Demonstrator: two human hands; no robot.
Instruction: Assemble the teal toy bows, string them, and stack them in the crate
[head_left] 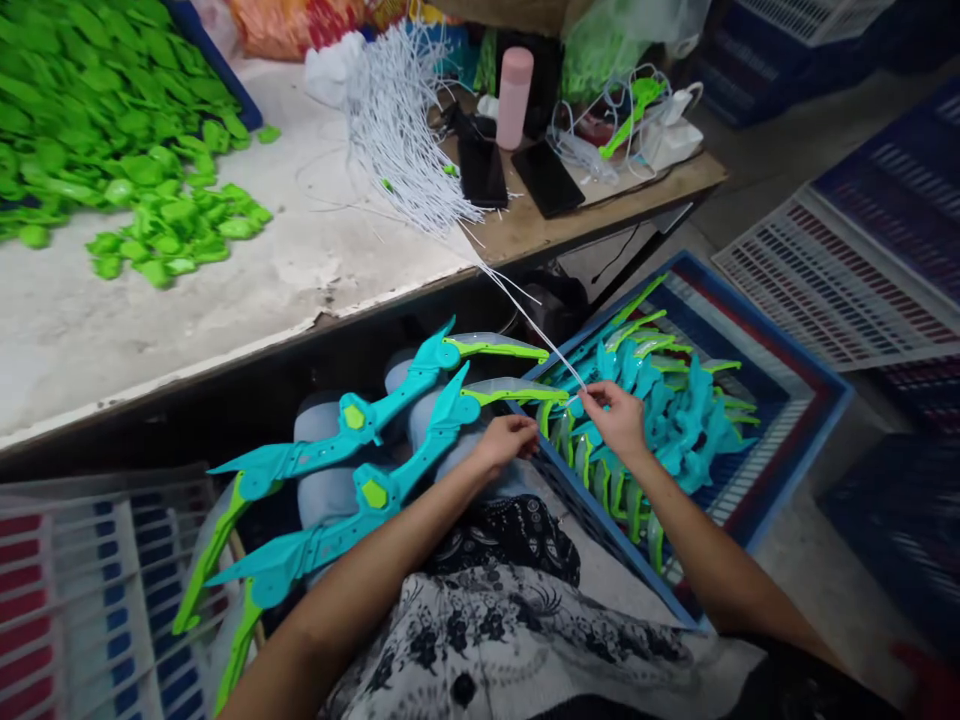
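Two toy bows lie across my lap: the nearer turquoise toy bow (307, 545) and the farther turquoise toy bow (300, 458), both with lime-green tips. My right hand (616, 418) pinches white cords (525, 318) by the nearer bow's right green tip (517, 395); they stretch up to the table. My left hand (508, 445) is just below that tip, fingers curled together; whatever they hold, if anything, is hidden. A thick bundle of white cords (412, 130) lies on the table and spills over its edge.
Many green plastic pieces (172, 235) cover the left of the table (300, 270). Phones (547, 178) and a pink bottle (514, 100) stand near its right end. A blue crate (795, 450) at my right holds more bows (675, 400). A slatted crate (90, 600) is at lower left.
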